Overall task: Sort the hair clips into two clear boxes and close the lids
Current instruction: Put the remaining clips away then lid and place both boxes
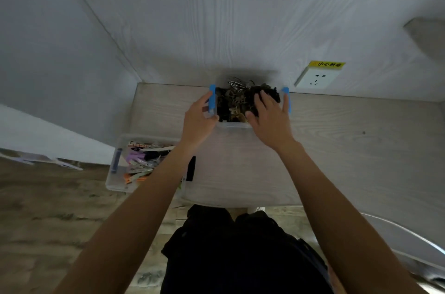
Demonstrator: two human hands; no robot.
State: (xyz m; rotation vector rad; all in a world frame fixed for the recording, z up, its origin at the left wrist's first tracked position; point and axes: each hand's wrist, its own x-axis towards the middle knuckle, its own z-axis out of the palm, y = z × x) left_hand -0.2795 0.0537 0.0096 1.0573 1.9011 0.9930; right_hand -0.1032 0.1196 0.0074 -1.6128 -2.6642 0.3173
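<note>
A clear box (232, 125) with blue latches stands at the back of the table against the wall, heaped with dark hair clips (234, 101). My left hand (197, 122) grips the box's left end, its fingers curled at the left blue latch (212, 101). My right hand (269, 120) lies flat on the clips at the right side, fingers spread, one fingertip by the right blue latch (287, 98). A second clear box (115, 183) sits at the table's front left corner under my left forearm, holding coloured hair clips (142, 161). No lid shows on either box.
The pale wood table (337, 149) runs wide to the right. A wall socket (317, 78) with a yellow label sits just right of the far box. A curved chair edge (409, 240) shows at the lower right. A wall closes the left side.
</note>
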